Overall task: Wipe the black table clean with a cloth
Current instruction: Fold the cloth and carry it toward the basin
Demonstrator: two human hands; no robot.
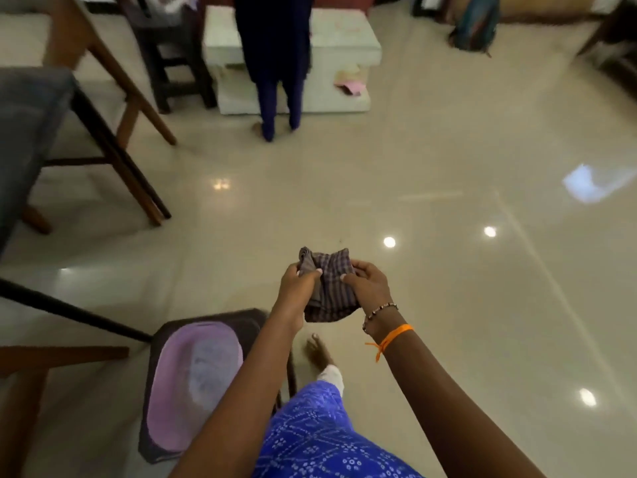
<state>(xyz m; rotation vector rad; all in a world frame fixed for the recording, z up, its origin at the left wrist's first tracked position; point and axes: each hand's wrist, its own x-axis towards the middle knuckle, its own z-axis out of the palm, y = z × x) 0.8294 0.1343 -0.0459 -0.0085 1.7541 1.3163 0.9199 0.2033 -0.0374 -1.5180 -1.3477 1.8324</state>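
Observation:
A dark checked cloth (329,286) hangs bunched between both hands, above the shiny beige floor. My left hand (298,282) pinches its left side with thumb and fingers. My right hand (367,282) grips its right side; that wrist wears a bead bracelet and an orange thread. A small dark table (162,63) stands at the back left, blurred. I cannot tell whether that is the black table of the task.
A dark stool holding a lilac tub (193,384) stands at the lower left, by my leg. Wooden chair legs (138,108) and a grey seat (27,132) fill the left. A person (275,63) stands ahead at a white low table (344,39). Open floor lies right.

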